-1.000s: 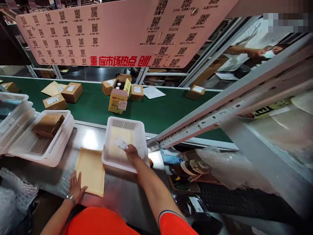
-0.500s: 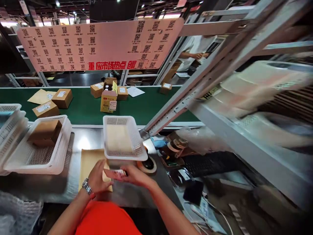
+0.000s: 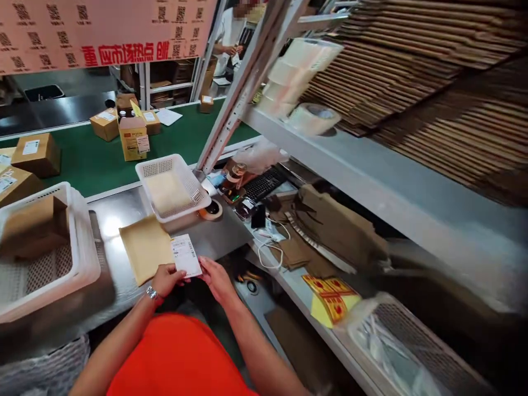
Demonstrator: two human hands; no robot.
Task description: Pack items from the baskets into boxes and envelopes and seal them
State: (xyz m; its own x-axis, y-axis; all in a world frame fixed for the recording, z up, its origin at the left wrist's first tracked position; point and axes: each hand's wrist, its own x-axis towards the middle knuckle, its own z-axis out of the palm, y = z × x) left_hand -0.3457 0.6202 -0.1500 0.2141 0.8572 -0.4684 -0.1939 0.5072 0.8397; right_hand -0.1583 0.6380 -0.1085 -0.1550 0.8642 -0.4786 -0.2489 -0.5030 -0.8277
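A white printed label (image 3: 186, 256) is held up in front of the red shirt, over the metal table's front edge. My left hand (image 3: 168, 279) pinches its lower left corner, and a silver watch circles that wrist. At the label's right edge, my right hand (image 3: 215, 278) has its fingers closed on it. A tan padded envelope (image 3: 144, 247) lies on the metal table (image 3: 212, 240) just left of the label. Behind the envelope stands a white basket (image 3: 200, 195) with a pale flat item inside.
Stacked white baskets (image 3: 84, 258) with a brown box stand at the left. Behind runs a green belt (image 3: 78, 151) with boxes. A metal shelf (image 3: 371, 176) with tape rolls and flattened cardboard juts in at the right. Another person's hands show far back.
The view has swung right and down. The label now faces me between both hands, to the right of the envelope; before, my left hand was over the envelope and a small reddish item showed between my hands.
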